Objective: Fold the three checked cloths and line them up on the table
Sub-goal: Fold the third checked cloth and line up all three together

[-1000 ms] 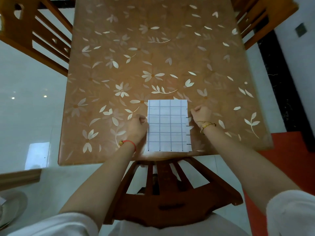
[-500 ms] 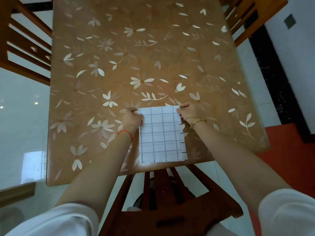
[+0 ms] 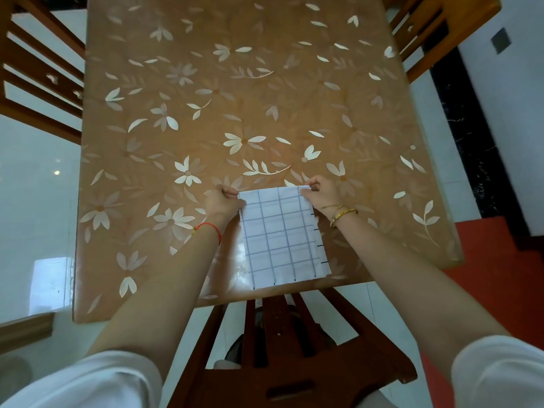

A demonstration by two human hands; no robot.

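A white checked cloth (image 3: 282,237) with thin blue lines lies folded into a tall rectangle at the near edge of the table (image 3: 235,113). My left hand (image 3: 222,200) pinches its far left corner. The far right corner is pinched by my right hand (image 3: 319,192), and that far edge is lifted slightly off the table. Only this one cloth is in view.
The table has an orange-brown top with a pale flower pattern. A wooden chair (image 3: 294,363) stands right below me at the near edge. More wooden chairs stand at the far left (image 3: 35,72) and far right (image 3: 426,33). White floor lies to the left, red floor to the right.
Both hands slid from the cloth's side edges up to its far corners and took hold of them. The far edge has lifted a little.
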